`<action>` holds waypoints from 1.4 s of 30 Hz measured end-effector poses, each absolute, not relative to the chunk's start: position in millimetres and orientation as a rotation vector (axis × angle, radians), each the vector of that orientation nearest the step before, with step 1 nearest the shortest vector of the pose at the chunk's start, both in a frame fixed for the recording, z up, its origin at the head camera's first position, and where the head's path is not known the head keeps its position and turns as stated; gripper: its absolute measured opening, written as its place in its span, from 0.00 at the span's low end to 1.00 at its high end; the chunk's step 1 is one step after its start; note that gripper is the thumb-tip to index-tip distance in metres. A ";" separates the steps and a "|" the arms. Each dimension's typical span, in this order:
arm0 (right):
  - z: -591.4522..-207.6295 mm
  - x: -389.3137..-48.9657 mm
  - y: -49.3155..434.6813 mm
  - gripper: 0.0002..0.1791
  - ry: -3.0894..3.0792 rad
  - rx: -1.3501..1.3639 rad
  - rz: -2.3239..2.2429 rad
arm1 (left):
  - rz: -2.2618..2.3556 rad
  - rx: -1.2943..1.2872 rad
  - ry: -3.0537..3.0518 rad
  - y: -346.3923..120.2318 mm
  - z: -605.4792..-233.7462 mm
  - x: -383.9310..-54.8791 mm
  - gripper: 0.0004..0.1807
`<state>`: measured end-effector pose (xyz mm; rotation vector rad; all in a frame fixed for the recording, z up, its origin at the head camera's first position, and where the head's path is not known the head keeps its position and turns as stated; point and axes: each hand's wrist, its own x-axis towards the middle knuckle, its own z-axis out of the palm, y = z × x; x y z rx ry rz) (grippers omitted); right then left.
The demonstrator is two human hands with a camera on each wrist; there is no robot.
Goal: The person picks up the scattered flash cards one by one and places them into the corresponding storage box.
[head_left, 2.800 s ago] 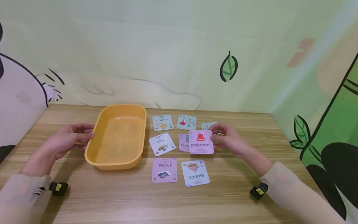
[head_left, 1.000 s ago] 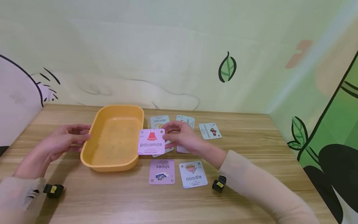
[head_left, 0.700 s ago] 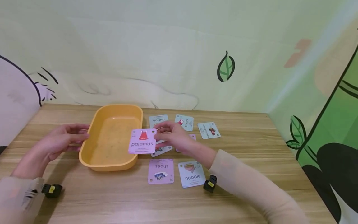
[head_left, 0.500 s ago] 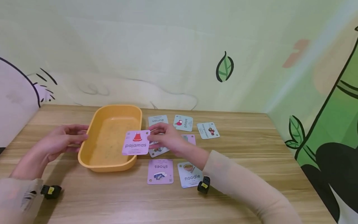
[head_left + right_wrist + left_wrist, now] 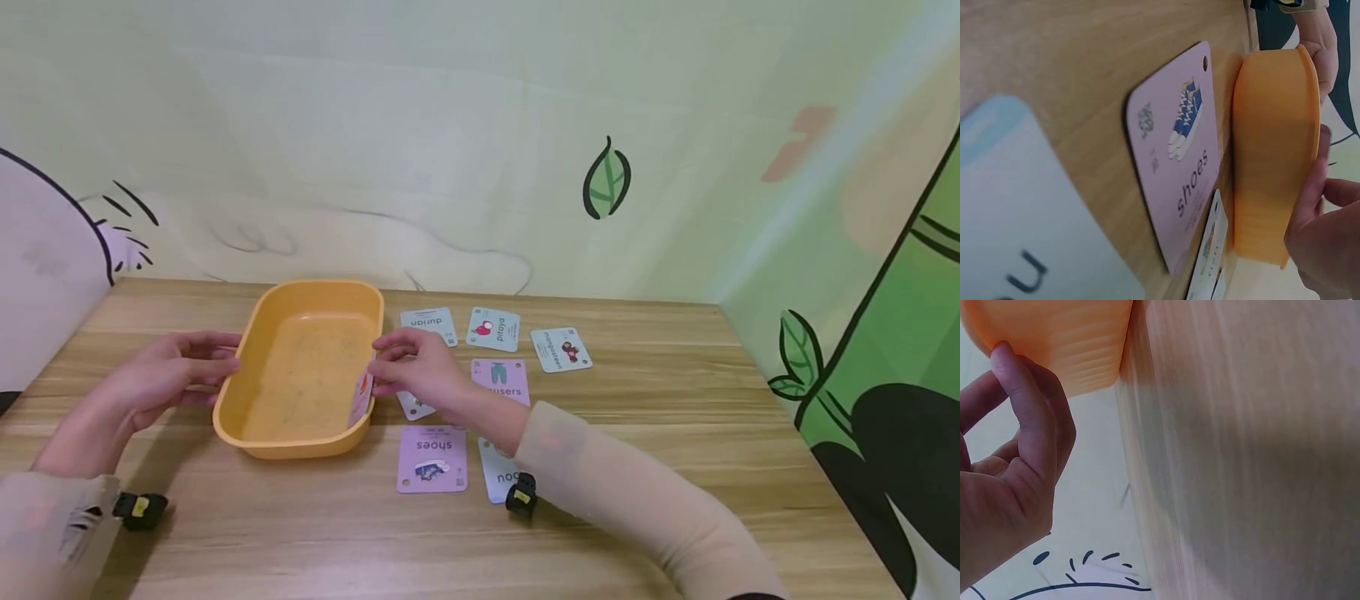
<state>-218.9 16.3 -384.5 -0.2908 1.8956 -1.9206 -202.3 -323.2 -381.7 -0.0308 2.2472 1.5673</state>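
Note:
Against the outer left side of the yellow tray (image 5: 300, 448), my left hand (image 5: 174, 369) holds the rim with thumb and fingertips. The left wrist view has my bent fingers (image 5: 1035, 419) at the tray's rim. At the opposite rim, my right hand (image 5: 420, 372) pinches the upper edge of the pink pajamas flashcard (image 5: 361, 402). That card stands steeply tilted just inside the tray's right wall, its red picture partly in sight. From the right wrist, the tray wall (image 5: 1269, 156) hides the card, and my fingers (image 5: 1313, 187) reach over the rim.
Several flashcards lie right of the tray: durian (image 5: 429, 322), pitaya (image 5: 492, 330), mangosteen (image 5: 561, 349), trousers (image 5: 510, 375) and shoes (image 5: 431, 460). My right hand and sleeve partly cover the fish card (image 5: 415, 407) and noodle card (image 5: 498, 479). A printed cloth backdrop (image 5: 450, 167) rises behind the table.
My right hand has carried the pajamas card leftward from the right-hand cards, over the tray's right rim, and tipped it down inside. My left hand stays at the tray.

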 end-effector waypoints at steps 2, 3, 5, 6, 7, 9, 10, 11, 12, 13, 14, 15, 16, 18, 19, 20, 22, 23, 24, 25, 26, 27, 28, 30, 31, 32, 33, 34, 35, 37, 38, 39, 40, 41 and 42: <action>-383.4 -218.8 15.5 0.18 1.954 -0.294 -1.879 | 1.561 -0.032 2.251 -322.9 -381.4 -201.7 0.37; -382.8 -218.8 15.5 0.17 1.981 -0.298 -1.857 | 1.559 -0.034 2.252 -322.8 -381.2 -201.4 0.37; -381.8 -218.6 16.0 0.14 2.025 -0.304 -1.819 | 1.556 -0.034 2.253 -322.7 -380.7 -201.1 0.37; -381.9 -218.7 16.4 0.13 2.047 -0.314 -1.799 | 1.554 -0.035 2.252 -322.6 -380.5 -201.0 0.37; -382.0 -218.7 17.1 0.11 2.073 -0.329 -1.775 | 1.552 -0.036 2.252 -322.6 -380.3 -201.0 0.37; -382.6 -218.4 18.4 0.07 2.137 -0.370 -1.719 | 1.553 -0.039 2.251 -322.6 -380.1 -201.0 0.38; -383.0 -218.0 19.2 0.06 2.171 -0.398 -1.689 | 1.551 -0.039 2.252 -322.6 -380.2 -201.0 0.38; -383.5 -217.7 20.0 0.04 2.200 -0.422 -1.657 | 1.550 -0.037 2.252 -322.8 -380.4 -200.9 0.38; -384.5 -217.3 20.6 0.04 2.225 -0.446 -1.626 | 1.550 -0.038 2.252 -322.9 -380.6 -200.7 0.38; -384.9 -216.7 21.5 0.04 2.249 -0.471 -1.592 | 1.550 -0.034 2.253 -322.9 -381.1 -200.9 0.37; -385.3 -216.3 22.2 0.05 2.279 -0.504 -1.556 | 1.549 -0.026 2.255 -323.2 -381.6 -201.1 0.37; -385.6 -216.0 22.8 0.07 2.308 -0.546 -1.520 | 1.547 -0.026 2.258 -323.4 -382.1 -201.2 0.37; -385.4 -215.4 23.3 0.08 2.339 -0.587 -1.479 | 1.546 -0.025 2.261 -323.5 -382.5 -201.2 0.37; -384.9 -214.7 24.3 0.11 2.399 -0.669 -1.405 | 1.544 -0.023 2.267 -323.6 -383.1 -201.6 0.37; -384.0 -214.2 24.9 0.13 2.428 -0.705 -1.371 | 1.543 -0.021 2.270 -323.5 -383.3 -201.9 0.37; -383.5 -213.9 25.4 0.14 2.455 -0.740 -1.341 | 1.542 -0.020 2.273 -323.2 -383.4 -202.2 0.37; -382.7 -213.5 26.7 0.16 2.470 -0.776 -1.306 | 1.544 -0.024 2.274 -322.4 -383.2 -202.7 0.37; -382.5 -213.1 27.5 0.16 2.465 -0.786 -1.303 | 1.543 -0.025 2.275 -322.1 -383.2 -202.8 0.37; -382.7 -213.0 28.4 0.17 2.456 -0.791 -1.305 | 1.543 -0.026 2.275 -321.9 -383.1 -202.8 0.38; -383.1 -213.1 29.3 0.17 2.441 -0.793 -1.315 | 1.542 -0.028 2.275 -321.7 -383.0 -202.7 0.38; -383.8 -213.3 30.5 0.17 2.432 -0.795 -1.323 | 1.541 -0.028 2.274 -321.7 -382.8 -202.5 0.38; -384.3 -213.5 32.0 0.17 2.424 -0.795 -1.334 | 1.540 -0.028 2.274 -321.6 -382.7 -202.5 0.38; -384.4 -213.7 33.6 0.17 2.415 -0.790 -1.348 | 1.537 -0.028 2.275 -321.8 -382.4 -202.3 0.38; -385.5 -215.6 37.7 0.17 2.402 -0.776 -1.384 | 1.535 -0.023 2.276 -321.7 -381.6 -202.4 0.37; -385.6 -216.7 40.3 0.16 2.402 -0.767 -1.396 | 1.534 -0.021 2.277 -321.5 -381.2 -202.6 0.37; -385.5 -217.8 43.4 0.16 2.407 -0.756 -1.401 | 1.534 -0.020 2.278 -321.1 -380.9 -202.9 0.37; -385.3 -219.1 46.8 0.16 2.415 -0.748 -1.401 | 1.534 -0.020 2.278 -320.6 -380.7 -203.2 0.37; -385.2 -220.5 50.5 0.16 2.429 -0.739 -1.395 | 1.534 -0.020 2.278 -319.9 -380.7 -203.6 0.37; -385.3 -222.1 54.4 0.15 2.450 -0.733 -1.381 | 1.534 -0.019 2.279 -319.2 -380.8 -204.0 0.37; -385.2 -224.7 62.4 0.14 2.488 -0.728 -1.339 | 1.531 -0.018 2.283 -318.6 -381.1 -204.3 0.38; -385.4 -226.0 66.2 0.14 2.505 -0.730 -1.313 | 1.530 -0.020 2.283 -318.7 -381.4 -204.1 0.38; -386.2 -227.8 70.0 0.14 2.522 -0.734 -1.286 | 1.530 -0.024 2.282 -318.9 -381.6 -203.9 0.38; -386.6 -229.1 73.5 0.13 2.533 -0.737 -1.264 | 1.528 -0.026 2.282 -319.4 -381.8 -203.6 0.38; -387.5 -230.6 76.9 0.13 2.543 -0.740 -1.244 | 1.526 -0.028 2.282 -320.1 -381.9 -203.2 0.37; -388.1 -231.8 80.3 0.12 2.545 -0.737 -1.233 | 1.526 -0.031 2.281 -320.8 -381.9 -202.8 0.37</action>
